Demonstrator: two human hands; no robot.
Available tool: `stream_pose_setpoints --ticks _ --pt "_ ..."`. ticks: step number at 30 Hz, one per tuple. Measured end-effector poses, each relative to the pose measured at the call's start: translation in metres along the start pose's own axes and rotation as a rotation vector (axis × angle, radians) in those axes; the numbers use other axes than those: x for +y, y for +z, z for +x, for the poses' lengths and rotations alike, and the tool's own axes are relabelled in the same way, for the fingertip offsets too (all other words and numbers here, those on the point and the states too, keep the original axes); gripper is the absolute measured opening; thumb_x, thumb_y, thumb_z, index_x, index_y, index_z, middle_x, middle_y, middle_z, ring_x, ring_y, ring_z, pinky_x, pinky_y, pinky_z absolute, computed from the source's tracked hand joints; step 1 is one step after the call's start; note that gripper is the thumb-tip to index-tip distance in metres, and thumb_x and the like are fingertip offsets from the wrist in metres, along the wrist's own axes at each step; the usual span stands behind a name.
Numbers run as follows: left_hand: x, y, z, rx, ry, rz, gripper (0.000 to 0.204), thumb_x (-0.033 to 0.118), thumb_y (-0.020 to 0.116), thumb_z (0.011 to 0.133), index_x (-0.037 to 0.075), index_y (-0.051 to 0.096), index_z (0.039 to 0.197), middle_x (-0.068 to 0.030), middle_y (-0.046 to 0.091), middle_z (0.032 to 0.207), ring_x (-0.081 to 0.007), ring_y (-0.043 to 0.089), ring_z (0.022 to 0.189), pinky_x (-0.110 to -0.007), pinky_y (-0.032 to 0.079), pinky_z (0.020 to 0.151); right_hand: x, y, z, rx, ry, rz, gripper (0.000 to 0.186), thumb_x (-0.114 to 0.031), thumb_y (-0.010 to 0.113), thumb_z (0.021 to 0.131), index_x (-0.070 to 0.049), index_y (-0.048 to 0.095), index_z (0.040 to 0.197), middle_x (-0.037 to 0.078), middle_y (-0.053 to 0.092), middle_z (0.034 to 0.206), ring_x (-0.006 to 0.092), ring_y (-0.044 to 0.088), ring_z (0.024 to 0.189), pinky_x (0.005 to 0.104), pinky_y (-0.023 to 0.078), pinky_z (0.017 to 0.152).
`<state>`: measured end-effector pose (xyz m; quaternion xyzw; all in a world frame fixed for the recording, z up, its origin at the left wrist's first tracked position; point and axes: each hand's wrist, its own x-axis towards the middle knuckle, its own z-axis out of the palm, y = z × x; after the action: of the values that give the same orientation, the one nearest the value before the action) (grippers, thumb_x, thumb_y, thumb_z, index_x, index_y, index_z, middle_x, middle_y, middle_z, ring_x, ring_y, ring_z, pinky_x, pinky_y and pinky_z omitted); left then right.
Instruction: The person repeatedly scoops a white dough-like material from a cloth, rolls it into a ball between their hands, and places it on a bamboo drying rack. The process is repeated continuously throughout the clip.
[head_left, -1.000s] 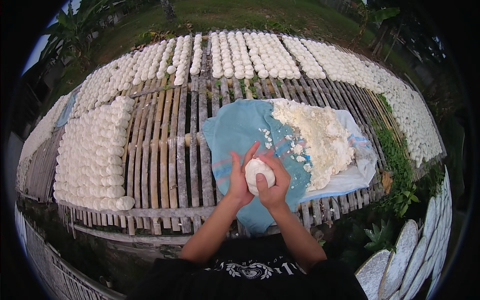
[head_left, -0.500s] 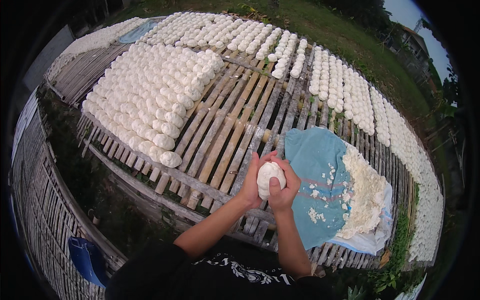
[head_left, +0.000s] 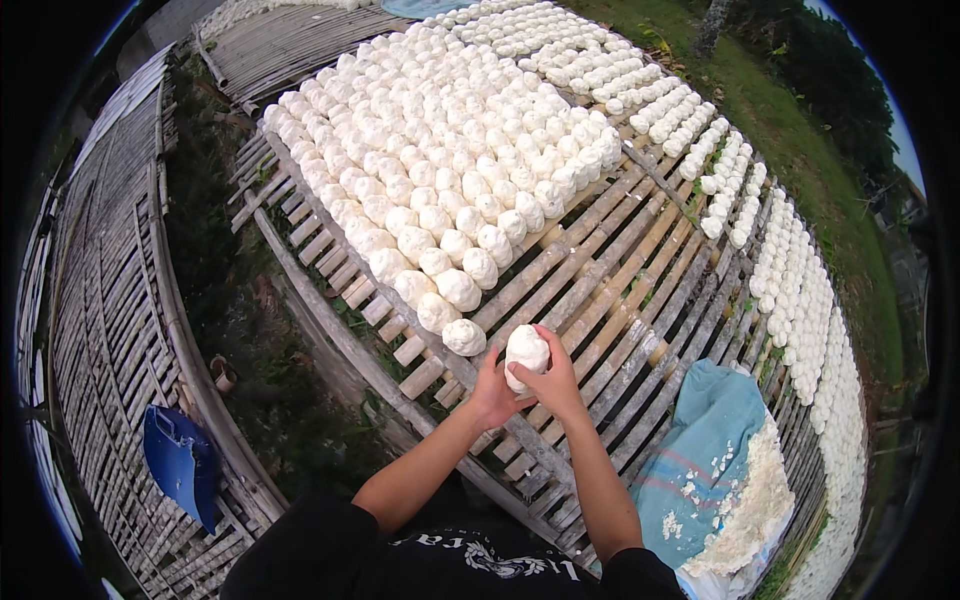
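Between my two hands is a white, dough-like ball (head_left: 527, 352) with a lumpy surface. My left hand (head_left: 490, 395) is closed around its lower left side. From the right, my right hand (head_left: 556, 384) grips it, the thumb across its lower front. The ball is held above the bamboo slats, just right of the nearest ball (head_left: 464, 337) at the front corner of a dense block of similar white balls (head_left: 420, 190). The undersides of the fingers are hidden.
A slatted bamboo rack (head_left: 610, 290) carries the balls, with more rows (head_left: 800, 290) along its far and right sides. At the right lies a teal cloth (head_left: 705, 450) beside crumbly white material (head_left: 755, 500). A blue plastic piece (head_left: 180, 465) rests on another bamboo rack (head_left: 100, 350) at left.
The view has swung left, bringing the block of balls nearer. My hands have carried the held ball from beside the teal cloth to near the block's front corner.
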<state>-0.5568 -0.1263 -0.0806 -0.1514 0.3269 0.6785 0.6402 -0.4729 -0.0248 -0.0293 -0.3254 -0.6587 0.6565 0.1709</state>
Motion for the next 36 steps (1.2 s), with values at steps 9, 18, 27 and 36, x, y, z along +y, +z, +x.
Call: stream_pose_setpoints --ticks 9,18,27,36 --pt "0.032 -0.14 -0.053 0.226 0.006 0.047 0.059 0.05 0.048 0.107 0.006 0.047 0.146 -0.0194 0.052 0.151 -0.0344 0.054 0.139 -0.052 0.044 0.114 0.082 0.033 0.131 -0.038 -0.271 -0.219 0.083 -0.012 0.087 0.082 -0.002 0.043 0.152 0.018 0.054 0.145 0.0293 0.058 0.131 0.0433 0.049 0.109" --pt "0.064 -0.174 -0.095 0.324 0.21 -0.106 0.045 0.043 0.048 0.107 0.008 0.052 0.134 -0.0199 0.056 0.147 -0.0349 0.057 0.137 -0.052 0.046 0.112 0.137 0.07 0.12 0.371 -0.539 -0.324 0.085 -0.042 0.064 0.098 0.004 0.029 0.162 0.032 0.037 0.16 0.0481 0.037 0.149 0.0533 0.029 0.124" --pt "0.0 -0.118 -0.059 0.197 0.004 0.204 0.042 0.046 0.052 0.106 0.012 0.056 0.129 -0.0127 0.062 0.141 -0.0297 0.061 0.13 -0.046 0.048 0.104 0.119 0.021 0.031 0.286 -0.382 -0.295 0.076 -0.038 0.06 0.106 0.001 0.029 0.164 0.026 0.03 0.17 0.0396 0.03 0.158 0.0459 0.027 0.129" --pt "-0.147 -0.017 -0.01 0.046 -0.242 0.543 0.038 0.045 0.054 0.104 0.012 0.058 0.124 -0.0085 0.063 0.133 -0.0266 0.061 0.122 -0.045 0.047 0.102 0.16 -0.22 -0.323 1.047 -0.101 -0.311 0.039 -0.019 0.068 0.1 -0.002 0.067 0.135 0.019 0.056 0.152 0.0364 0.056 0.14 0.0439 0.046 0.114"
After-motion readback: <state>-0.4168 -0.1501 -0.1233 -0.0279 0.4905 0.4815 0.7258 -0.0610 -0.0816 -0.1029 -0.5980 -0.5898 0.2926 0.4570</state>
